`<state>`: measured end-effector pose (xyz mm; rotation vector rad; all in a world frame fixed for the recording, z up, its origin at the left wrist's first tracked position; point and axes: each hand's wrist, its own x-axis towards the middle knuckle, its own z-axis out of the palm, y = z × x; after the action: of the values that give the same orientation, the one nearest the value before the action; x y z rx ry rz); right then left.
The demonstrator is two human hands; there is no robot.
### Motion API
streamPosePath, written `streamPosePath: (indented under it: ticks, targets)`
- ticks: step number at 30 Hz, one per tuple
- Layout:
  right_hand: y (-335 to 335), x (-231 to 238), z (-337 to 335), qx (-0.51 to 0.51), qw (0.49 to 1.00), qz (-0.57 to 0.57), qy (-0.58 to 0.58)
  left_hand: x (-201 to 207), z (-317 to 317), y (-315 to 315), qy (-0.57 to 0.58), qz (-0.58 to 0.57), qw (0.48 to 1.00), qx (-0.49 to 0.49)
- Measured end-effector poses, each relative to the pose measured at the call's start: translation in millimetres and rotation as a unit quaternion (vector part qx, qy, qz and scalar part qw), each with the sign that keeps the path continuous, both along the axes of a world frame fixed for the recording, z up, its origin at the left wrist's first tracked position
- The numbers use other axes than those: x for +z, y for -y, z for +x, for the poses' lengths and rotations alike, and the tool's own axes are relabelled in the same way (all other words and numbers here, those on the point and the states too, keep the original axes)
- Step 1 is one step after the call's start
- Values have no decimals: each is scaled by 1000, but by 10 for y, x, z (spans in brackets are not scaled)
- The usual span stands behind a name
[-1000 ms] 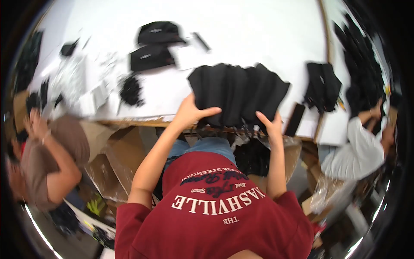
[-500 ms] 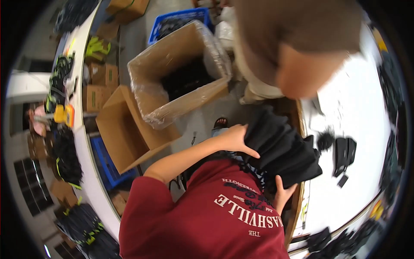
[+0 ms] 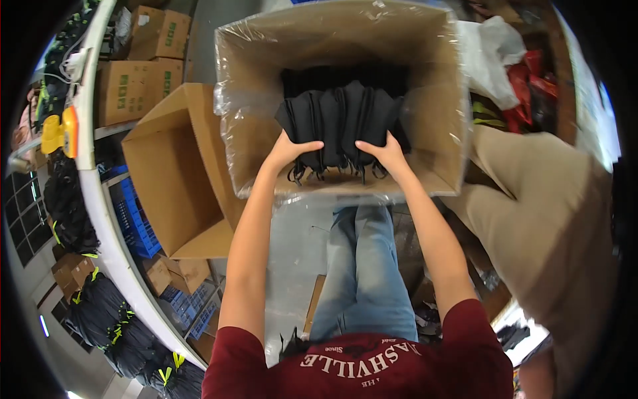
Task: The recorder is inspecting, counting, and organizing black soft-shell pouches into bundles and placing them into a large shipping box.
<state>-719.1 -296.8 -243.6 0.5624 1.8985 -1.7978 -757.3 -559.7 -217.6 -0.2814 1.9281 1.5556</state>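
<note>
Between my two hands is a bundle of black fabric pieces (image 3: 342, 126), standing side by side with thin cords or loops hanging from their near edge. My left hand (image 3: 290, 149) grips its left end, thumb laid over the near face. At the right end my right hand (image 3: 387, 151) clasps it the same way. The bundle is inside a large cardboard box (image 3: 435, 133) with a clear plastic liner folded over its rim. Behind the bundle more black material (image 3: 379, 76) lies in the box. My fingers are mostly hidden behind the fabric.
An open cardboard carton (image 3: 169, 179) tilts beside the box on the left. Further left are a long white-edged table (image 3: 90, 149), closed cartons (image 3: 126, 90) and blue crates (image 3: 136, 209). A person in beige trousers (image 3: 525, 206) stands close on the right, near a white plastic bag (image 3: 492, 56).
I have turned left, away from the white table, carrying the black bundle from beside it into the lined box. The other person now appears lower on the right.
</note>
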Motion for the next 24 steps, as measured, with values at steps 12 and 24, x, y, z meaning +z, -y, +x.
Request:
streamPosePath:
  ticks: [12,24]
  targets:
    - [1172,-3391,-333,137,955,255,60,-3723,-104,1253,130,-156,977,66]
    - [755,-3135,-156,197,932,281,120,-3116,-672,-126,-354,-379,841,-154]
